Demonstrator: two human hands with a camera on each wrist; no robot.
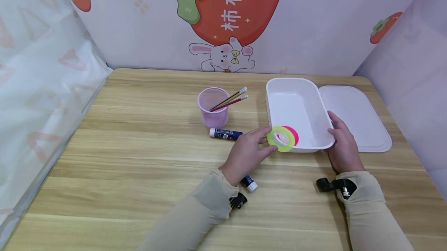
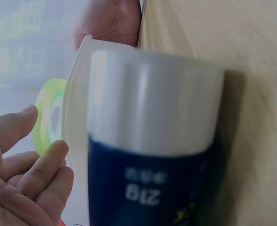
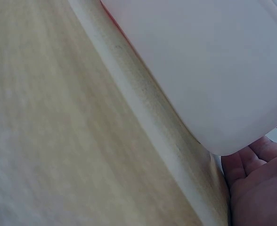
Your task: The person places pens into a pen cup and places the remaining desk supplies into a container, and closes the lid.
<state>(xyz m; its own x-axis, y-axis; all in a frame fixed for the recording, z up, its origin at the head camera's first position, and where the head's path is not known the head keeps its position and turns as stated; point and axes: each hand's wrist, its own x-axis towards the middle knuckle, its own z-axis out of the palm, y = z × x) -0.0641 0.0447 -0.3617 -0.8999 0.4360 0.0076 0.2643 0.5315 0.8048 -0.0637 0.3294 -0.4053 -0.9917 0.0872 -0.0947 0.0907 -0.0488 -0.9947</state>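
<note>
Between thumb and fingers, my left hand (image 1: 246, 150) pinches a yellow-green tape roll (image 1: 286, 147) over the near left corner of an open white plastic box (image 1: 297, 105). A pink tape roll (image 1: 292, 134) shows partly behind it, inside the box's outline. My right hand (image 1: 343, 148) grips the box at its near right corner, thumb at the rim. In the right wrist view, its fingers (image 3: 258, 155) lie against the box's outer wall. A blue glue stick (image 1: 223, 134) with a white cap lies beside the left hand; another glue stick (image 1: 249, 184) is partly hidden under the left wrist.
A pink pencil cup (image 1: 213, 119) with several pencils (image 1: 232, 101) leaning in it stands left of the box. To the right of the box lies a flat white lid (image 1: 363, 123). A printed cloth (image 1: 139, 30) hangs behind the wooden table (image 1: 139, 146).
</note>
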